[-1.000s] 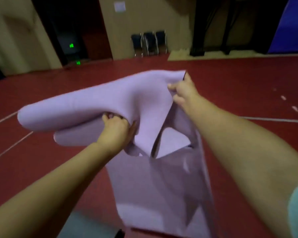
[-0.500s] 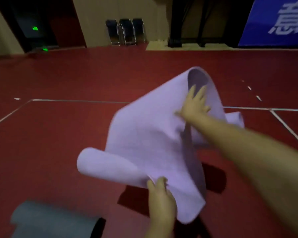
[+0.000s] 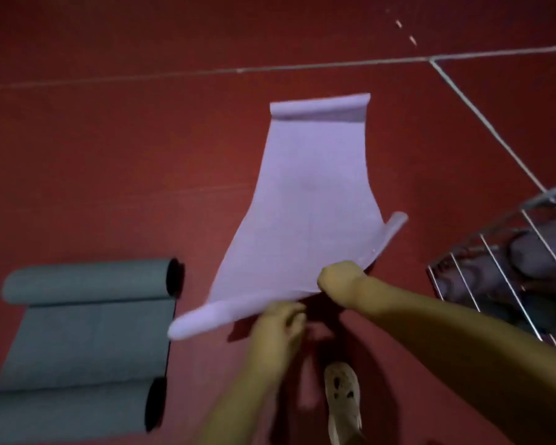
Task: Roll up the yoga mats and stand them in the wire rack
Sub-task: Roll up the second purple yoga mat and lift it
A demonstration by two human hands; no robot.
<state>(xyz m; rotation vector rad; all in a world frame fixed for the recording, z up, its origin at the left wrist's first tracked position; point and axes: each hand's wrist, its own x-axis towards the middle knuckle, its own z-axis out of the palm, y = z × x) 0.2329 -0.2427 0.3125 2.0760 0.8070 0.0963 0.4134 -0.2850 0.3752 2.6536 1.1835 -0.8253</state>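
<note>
Seen from above on a dark red floor (image 3: 109, 155) marked with pale lines. Far left of both hands lies a grey yoga mat (image 3: 87, 342), flat in its middle with a roll at each end; its lower roll is cut off by the picture's edge. In the centre a lilac yoga mat (image 3: 305, 220) stretches away across the floor, its far end curled over into a small roll, its near edge lifted off the floor. The left hand (image 3: 278, 329) sits at that near edge, fingers loosely curled; motion blur makes it impossible to tell whether they actually pinch the mat. Just right of it, the right hand (image 3: 342, 279) is closed in a fist gripping the raised near edge, where the mat's corner curls upward beyond the knuckles. Below the hands a light-coloured shoe (image 3: 344, 399) shows, partly cut off at the bottom. Far right of the fingers stands a wire rack (image 3: 507, 284), cropped by the frame; behind its bars sits a dark rolled mat (image 3: 540, 252), its shape hard to make out.
</note>
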